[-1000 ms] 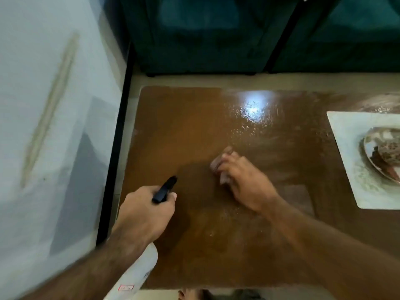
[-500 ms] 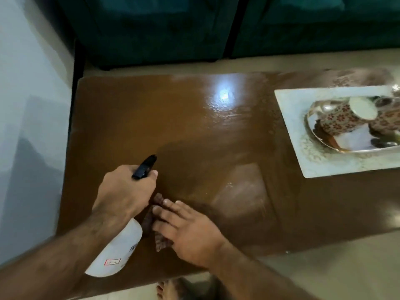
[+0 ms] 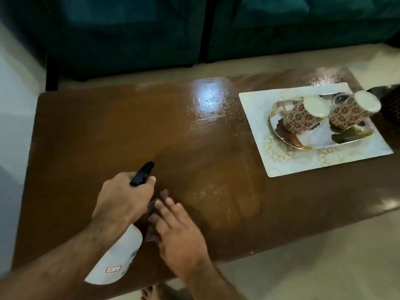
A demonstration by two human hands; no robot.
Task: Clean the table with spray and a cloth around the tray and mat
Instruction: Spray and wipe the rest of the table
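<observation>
My left hand [image 3: 122, 200] grips a white spray bottle [image 3: 118, 258] by its neck; its black nozzle [image 3: 142, 173] points across the brown wooden table [image 3: 97, 131]. Right beside it, my right hand [image 3: 179, 232] lies flat on a dark brown cloth [image 3: 151, 230], pressing it onto the table near the front edge. Most of the cloth is hidden under the fingers. A white patterned mat [image 3: 279, 161] lies at the right, with a shiny metal tray [image 3: 309, 145] on it. Two floral mugs [image 3: 303, 118] lie tipped on the tray.
A dark teal sofa [image 3: 129, 31] runs along the far side of the table. A black perforated object [image 3: 391, 105] sits at the right edge past the mat. A pale wall stands to the left. Light tiled floor [image 3: 313, 267] and a bare foot [image 3: 151, 292] show below the table's front edge.
My right hand drew the cloth from the table's middle back toward the front edge, beside the bottle. The view swung right, bringing the mat, tray and mugs fully into sight.
</observation>
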